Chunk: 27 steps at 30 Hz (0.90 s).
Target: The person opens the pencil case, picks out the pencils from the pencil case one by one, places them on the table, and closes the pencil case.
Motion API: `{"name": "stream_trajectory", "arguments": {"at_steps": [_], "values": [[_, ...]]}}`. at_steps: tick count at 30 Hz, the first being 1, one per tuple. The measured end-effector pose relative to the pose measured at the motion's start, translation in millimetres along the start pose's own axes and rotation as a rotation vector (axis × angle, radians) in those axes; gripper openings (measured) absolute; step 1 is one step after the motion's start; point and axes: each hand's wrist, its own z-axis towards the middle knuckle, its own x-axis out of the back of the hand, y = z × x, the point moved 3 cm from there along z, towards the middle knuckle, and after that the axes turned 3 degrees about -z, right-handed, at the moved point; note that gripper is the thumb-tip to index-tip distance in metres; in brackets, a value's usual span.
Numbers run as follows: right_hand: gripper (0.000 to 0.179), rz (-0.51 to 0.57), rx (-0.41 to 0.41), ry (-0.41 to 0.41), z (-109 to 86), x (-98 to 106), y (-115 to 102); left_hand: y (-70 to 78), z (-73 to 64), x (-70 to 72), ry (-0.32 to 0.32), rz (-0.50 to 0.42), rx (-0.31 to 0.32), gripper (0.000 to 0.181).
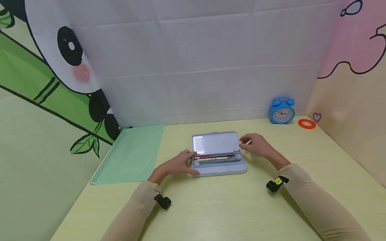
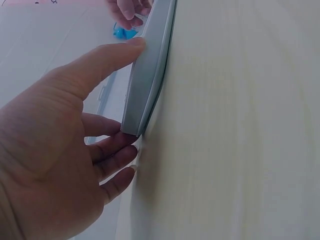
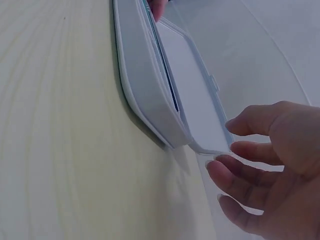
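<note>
A pale lilac pencil case [image 1: 223, 169] lies on the table with its lid [image 1: 215, 142] tipped back. Inside are several pencils [image 1: 217, 159], side by side. My left hand [image 1: 181, 163] grips the left end of the case; in the left wrist view, its thumb [image 2: 117, 55] lies on the near side and fingertips [image 2: 117, 145] meet the corner. At the lid's right edge is my right hand [image 1: 256, 145], its fingers loosely bent. In the right wrist view, the right thumb [image 3: 250, 120] and forefinger overlap the lid's corner; whether they touch it is unclear.
A green translucent sheet or folder [image 1: 129, 155] lies at the table's left. Toward the back right stand a blue alarm clock [image 1: 282, 113] and an orange ring [image 1: 307, 127], possibly a roll of tape. A printed cloth [image 1: 205, 60] hangs behind the table.
</note>
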Motion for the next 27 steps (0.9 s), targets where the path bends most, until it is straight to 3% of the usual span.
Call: {"name": "stream_trajectory", "arguments": {"at_steps": [10,27], "values": [[0.026,-0.081,0.125,0.062,-6.9,-4,-29,0.6,1.2,-1.4,0.011,0.014,-0.002,0.103],[0.026,-0.19,0.266,-0.006,-14.3,-25,-65,1.2,3.2,-2.7,0.037,0.057,-0.008,0.106]]}}
